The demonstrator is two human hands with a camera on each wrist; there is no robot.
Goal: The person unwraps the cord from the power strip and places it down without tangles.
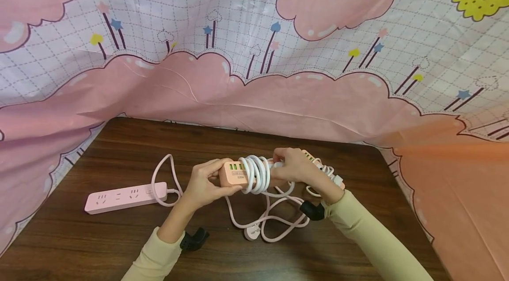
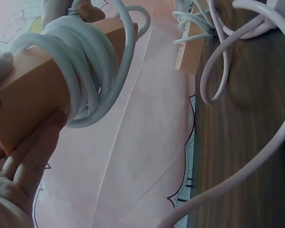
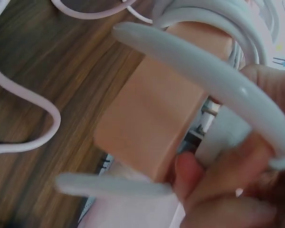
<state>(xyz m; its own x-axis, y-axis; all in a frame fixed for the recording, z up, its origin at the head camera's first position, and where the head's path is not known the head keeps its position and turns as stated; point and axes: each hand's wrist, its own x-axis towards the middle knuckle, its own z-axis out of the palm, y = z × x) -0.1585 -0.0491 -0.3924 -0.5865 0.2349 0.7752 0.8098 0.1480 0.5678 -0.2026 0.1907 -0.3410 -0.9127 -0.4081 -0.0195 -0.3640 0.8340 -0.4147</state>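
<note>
An orange power strip [image 1: 234, 179] with green USB ports is held up over the table. A thick white cord [image 1: 257, 176] is wound several times round its middle. My left hand [image 1: 204, 184] grips the strip's left end, thumb below and fingers over the top. At the other end, my right hand [image 1: 294, 167] pinches a white plug [image 3: 223, 133] against the strip's socket side. Metal prongs [image 3: 209, 111] show between plug and strip in the right wrist view. A loose loop of the white cord crosses in front of the right fingers.
A pink power strip [image 1: 119, 199] lies on the dark wooden table [image 1: 159, 139] at left. Another orange strip [image 1: 308, 155] with wound cord lies behind my right hand. A loose pink cord [image 1: 278, 239] and round plug [image 1: 252, 232] lie in front. Patterned cloth [image 1: 238, 104] hangs behind.
</note>
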